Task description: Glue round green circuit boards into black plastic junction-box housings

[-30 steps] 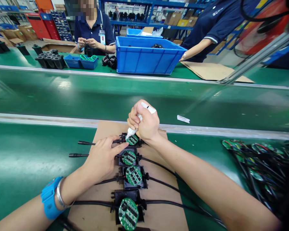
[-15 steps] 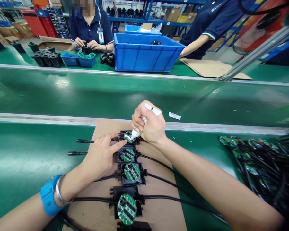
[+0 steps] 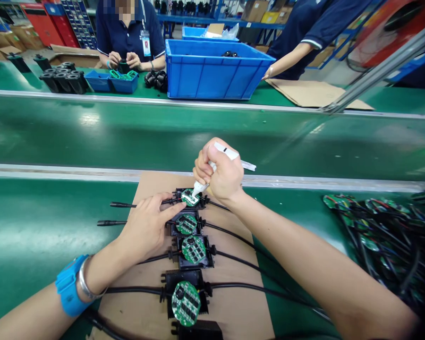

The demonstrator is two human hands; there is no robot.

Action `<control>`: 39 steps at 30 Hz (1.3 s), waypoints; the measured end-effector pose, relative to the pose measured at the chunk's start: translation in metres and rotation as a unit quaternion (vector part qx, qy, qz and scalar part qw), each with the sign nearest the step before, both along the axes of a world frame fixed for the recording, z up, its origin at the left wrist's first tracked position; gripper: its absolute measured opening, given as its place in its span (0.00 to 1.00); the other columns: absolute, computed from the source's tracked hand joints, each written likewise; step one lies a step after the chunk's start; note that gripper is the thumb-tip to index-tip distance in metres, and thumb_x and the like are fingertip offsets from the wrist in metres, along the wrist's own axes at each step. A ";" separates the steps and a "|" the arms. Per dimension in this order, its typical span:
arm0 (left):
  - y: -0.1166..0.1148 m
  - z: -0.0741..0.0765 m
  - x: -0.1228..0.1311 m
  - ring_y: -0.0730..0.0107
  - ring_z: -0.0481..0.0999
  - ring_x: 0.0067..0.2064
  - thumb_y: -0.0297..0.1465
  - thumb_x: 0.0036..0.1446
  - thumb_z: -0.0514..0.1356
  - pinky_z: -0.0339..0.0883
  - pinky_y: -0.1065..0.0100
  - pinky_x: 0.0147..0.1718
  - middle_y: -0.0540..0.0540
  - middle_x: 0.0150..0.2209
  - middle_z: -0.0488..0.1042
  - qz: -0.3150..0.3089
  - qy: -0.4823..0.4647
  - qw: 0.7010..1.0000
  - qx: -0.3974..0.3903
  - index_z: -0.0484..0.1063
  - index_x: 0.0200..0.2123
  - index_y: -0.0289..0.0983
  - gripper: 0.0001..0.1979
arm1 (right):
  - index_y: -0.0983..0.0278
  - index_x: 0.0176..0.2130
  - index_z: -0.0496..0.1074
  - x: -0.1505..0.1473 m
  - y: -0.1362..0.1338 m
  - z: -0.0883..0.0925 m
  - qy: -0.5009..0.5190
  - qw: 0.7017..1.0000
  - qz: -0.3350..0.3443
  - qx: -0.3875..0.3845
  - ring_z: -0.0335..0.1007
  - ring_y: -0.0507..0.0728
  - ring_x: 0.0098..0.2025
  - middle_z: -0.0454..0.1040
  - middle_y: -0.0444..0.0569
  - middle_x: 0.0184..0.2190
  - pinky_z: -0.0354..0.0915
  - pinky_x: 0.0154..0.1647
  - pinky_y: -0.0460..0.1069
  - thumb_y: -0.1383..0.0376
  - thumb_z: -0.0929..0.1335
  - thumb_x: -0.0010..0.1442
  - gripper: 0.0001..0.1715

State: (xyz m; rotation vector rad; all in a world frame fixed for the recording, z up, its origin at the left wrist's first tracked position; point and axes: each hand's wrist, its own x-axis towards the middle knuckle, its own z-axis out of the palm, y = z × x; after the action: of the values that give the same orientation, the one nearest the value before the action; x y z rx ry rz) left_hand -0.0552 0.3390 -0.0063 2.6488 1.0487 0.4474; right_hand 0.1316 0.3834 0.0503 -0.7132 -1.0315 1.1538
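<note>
My right hand [image 3: 221,172] is closed round a white tube [image 3: 212,172], its nozzle touching the farthest round green circuit board [image 3: 189,197]. That board sits in a black housing with cables at the far end of a row on a cardboard sheet [image 3: 152,189]. My left hand [image 3: 147,229], fingers stretched flat, presses on the cables and housings beside the first two boards. Nearer me lie more housings with green boards [image 3: 186,224], [image 3: 193,249], [image 3: 186,302]. A blue wristband [image 3: 68,284] is on my left wrist.
A heap of green boards with cables [image 3: 378,236] lies at the right. Beyond the cardboard runs a green conveyor belt [image 3: 127,137]. Across it stand a blue crate [image 3: 212,75], small blue bins [image 3: 115,82], black parts [image 3: 62,80], and two people in dark shirts.
The white strip on the belt has drifted left, now just behind my right hand. The tube nozzle has shifted slightly over the far board. My left hand stays put.
</note>
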 end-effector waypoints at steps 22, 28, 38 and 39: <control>-0.061 0.011 -0.016 0.54 0.67 0.46 0.17 0.48 0.52 0.64 0.54 0.42 0.40 0.48 0.68 -0.048 0.094 0.994 -0.023 0.55 0.63 0.42 0.38 | 0.62 0.23 0.57 -0.035 -0.035 -0.005 0.053 0.990 0.117 -0.053 0.43 0.45 0.12 0.51 0.35 0.13 0.47 0.12 0.42 0.56 0.68 0.56 0.19; -0.060 0.008 -0.015 0.54 0.67 0.45 0.17 0.49 0.51 0.64 0.55 0.41 0.40 0.48 0.67 -0.053 0.095 0.994 -0.021 0.52 0.64 0.42 0.38 | 0.62 0.22 0.56 -0.032 -0.035 -0.004 0.038 0.990 0.124 -0.063 0.42 0.45 0.12 0.51 0.35 0.13 0.47 0.11 0.42 0.58 0.67 0.56 0.19; -0.060 0.005 -0.016 0.55 0.67 0.46 0.17 0.49 0.51 0.64 0.54 0.42 0.40 0.48 0.68 -0.048 0.088 0.995 -0.012 0.53 0.64 0.42 0.38 | 0.61 0.23 0.58 -0.018 -0.050 0.002 0.023 0.992 0.111 -0.064 0.41 0.45 0.12 0.50 0.35 0.13 0.46 0.11 0.42 0.57 0.67 0.57 0.18; -0.060 0.005 -0.016 0.55 0.68 0.45 0.17 0.49 0.51 0.64 0.54 0.42 0.40 0.48 0.68 -0.049 0.087 0.995 -0.013 0.54 0.64 0.42 0.38 | 0.61 0.23 0.58 -0.017 -0.050 0.002 0.021 0.992 0.109 -0.063 0.42 0.45 0.12 0.50 0.35 0.13 0.46 0.11 0.42 0.57 0.67 0.56 0.18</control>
State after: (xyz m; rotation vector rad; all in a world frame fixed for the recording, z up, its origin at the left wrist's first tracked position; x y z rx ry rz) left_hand -0.0716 0.2787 -0.0011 2.7413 0.9582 0.1829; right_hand 0.1149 0.3336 0.0520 -0.6830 -1.0259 1.4269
